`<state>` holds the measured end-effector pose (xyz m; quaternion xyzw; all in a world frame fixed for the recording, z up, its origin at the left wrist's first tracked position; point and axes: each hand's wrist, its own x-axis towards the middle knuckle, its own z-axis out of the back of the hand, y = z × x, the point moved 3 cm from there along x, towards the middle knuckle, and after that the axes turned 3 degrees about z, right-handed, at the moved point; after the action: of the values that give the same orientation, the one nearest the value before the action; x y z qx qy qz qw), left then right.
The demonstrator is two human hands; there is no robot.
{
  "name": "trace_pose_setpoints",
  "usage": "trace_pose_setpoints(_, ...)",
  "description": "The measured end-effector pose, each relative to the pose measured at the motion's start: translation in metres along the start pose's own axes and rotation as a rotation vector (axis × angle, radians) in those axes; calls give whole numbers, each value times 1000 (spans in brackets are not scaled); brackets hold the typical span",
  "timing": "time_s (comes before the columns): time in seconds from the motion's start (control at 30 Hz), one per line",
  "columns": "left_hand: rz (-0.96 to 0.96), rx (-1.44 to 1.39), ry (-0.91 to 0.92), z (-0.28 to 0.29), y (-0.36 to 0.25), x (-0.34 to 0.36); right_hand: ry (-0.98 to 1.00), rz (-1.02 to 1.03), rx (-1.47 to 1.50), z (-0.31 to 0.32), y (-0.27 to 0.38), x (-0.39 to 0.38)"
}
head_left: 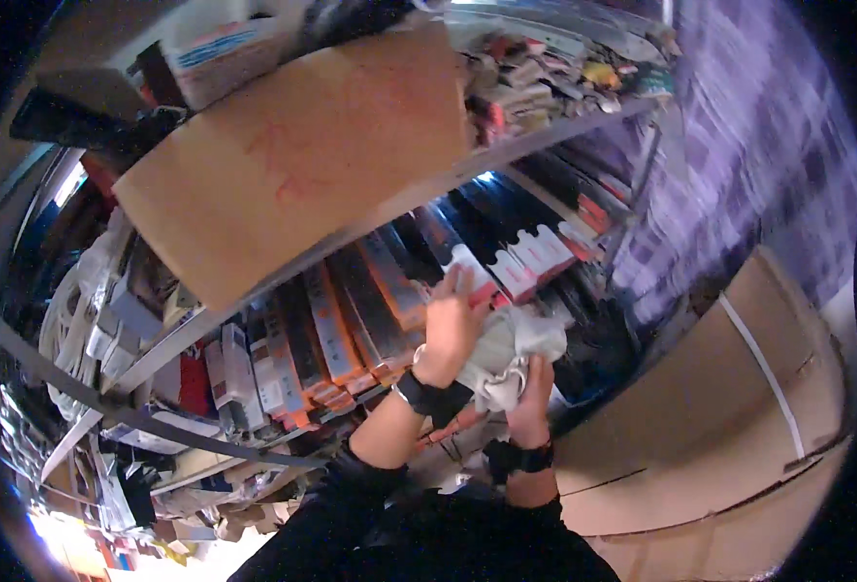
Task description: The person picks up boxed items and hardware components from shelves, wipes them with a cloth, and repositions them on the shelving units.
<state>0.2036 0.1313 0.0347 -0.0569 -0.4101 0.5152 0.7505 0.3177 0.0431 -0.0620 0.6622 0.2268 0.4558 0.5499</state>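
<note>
My left hand (451,330) reaches up to the shelf with its fingers stretched out. Its fingertips are at the white-and-red end of a long narrow box (469,270), and they seem to touch it. A crumpled whitish cloth (516,339) is bunched between my hands, beside the left palm. Lower down, my right hand (533,403) grips that cloth from below, with part of its fingers hidden in the folds. Dark bands circle both wrists. Left of my left hand, several long orange-and-grey boxes (326,335) lie side by side, ends facing me.
A large cardboard panel (302,145) covers the upper shelf's front, beside a heap of small items (554,82). The metal shelf edge (380,215) runs slantwise above my hands. Flattened cardboard (700,417) leans at the right, below a purple checked curtain (758,145). Coiled white cable (74,296) hangs left.
</note>
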Motion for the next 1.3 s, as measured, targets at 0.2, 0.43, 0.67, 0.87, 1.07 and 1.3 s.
trace_pose_setpoints(0.2,45,86,162,-19,-3,0,-61,-715,1189,17,-12,-31)
trace_pose_setpoints(0.43,-84,-136,406,-2,-56,-3,113,-864,1282,-12,-73,-69)
trace_pose_setpoints(0.67,-110,31,615,-16,-53,36,560,-685,1166,9,-92,-89)
trace_pose_setpoints(0.87,-274,444,652,-85,-41,75,332,-856,1182,64,-136,-95)
trace_pose_setpoints(1.07,-571,509,713,-147,1,86,-11,-638,833,130,-186,-132)
trace_pose_setpoints(1.3,-687,365,597,-121,-18,72,-50,-574,684,156,-193,-141)
